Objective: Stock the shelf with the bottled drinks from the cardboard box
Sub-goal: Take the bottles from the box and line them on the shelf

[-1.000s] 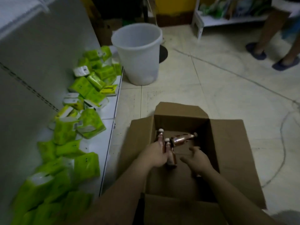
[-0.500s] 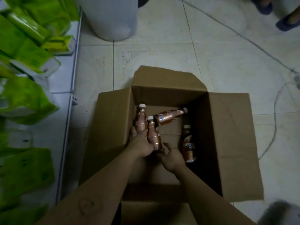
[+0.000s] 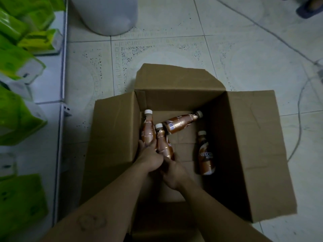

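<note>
An open cardboard box stands on the tiled floor with several brown bottled drinks with white caps inside. My left hand grips two bottles at the box's left wall: one bottle against the wall and a second bottle beside it. My right hand is pressed under the base of the second bottle, touching my left hand. A third bottle lies tilted across the far side. A fourth bottle lies alone to the right.
A low white shelf runs along the left, holding several green packets. A white bucket stands on the floor beyond the box. A cable lies on the tiles at right, and another person's blue shoe shows top right.
The view has tipped down and closer over the box. My right hand has moved left from the open space in the box to the base of the bottles that my left hand holds.
</note>
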### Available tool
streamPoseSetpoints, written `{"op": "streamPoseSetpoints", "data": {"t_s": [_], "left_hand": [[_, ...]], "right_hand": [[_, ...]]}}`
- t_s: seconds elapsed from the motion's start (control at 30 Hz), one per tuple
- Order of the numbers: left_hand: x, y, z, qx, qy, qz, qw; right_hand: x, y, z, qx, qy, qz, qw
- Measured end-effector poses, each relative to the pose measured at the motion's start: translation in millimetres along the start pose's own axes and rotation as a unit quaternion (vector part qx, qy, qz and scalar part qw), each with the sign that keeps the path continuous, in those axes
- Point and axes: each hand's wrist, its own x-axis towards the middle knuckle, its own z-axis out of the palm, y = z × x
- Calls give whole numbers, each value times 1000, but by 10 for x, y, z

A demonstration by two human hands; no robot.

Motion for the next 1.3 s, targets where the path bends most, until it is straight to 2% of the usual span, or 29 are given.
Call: {"op": "streamPoseSetpoints", "data": {"t_s": [0.1, 0.3, 0.43, 0.6, 0.67, 0.8, 0.93, 1.07, 1.17, 1.3], "left_hand": [[-37, -11, 31, 47, -11, 0, 999], [-136, -117, 151, 135, 4, 21, 991], [-29, -74, 58, 118, -37, 48, 991], [-51, -21, 127, 129, -49, -1, 990], [-120, -53, 158, 99, -34, -26, 994], [-166, -139, 219, 95, -47, -50, 993], [-341, -330, 463, 66, -66, -113, 989], [-294, -375, 467, 40, -64, -64, 995], [-135, -214, 327, -46, -33, -35, 998], [34, -110, 233, -99, 28, -99, 990]], "right_hand": [[-31, 34, -16, -37, 17, -2, 999], [-375, 354, 148, -26, 27, 30, 999], [-425, 477, 160, -12, -13, 41, 999], [-316, 299, 202, 93, -77, 45, 992], [-271, 262, 234, 80, -78, 44, 993], [-169, 247, 156, 123, -63, 51, 989], [-233, 327, 172, 138, -65, 17, 988], [-305, 506, 137, 166, -45, 39, 984], [-285, 517, 122, 182, -37, 38, 982], [-282, 411, 189, 125, -57, 36, 990]]}}
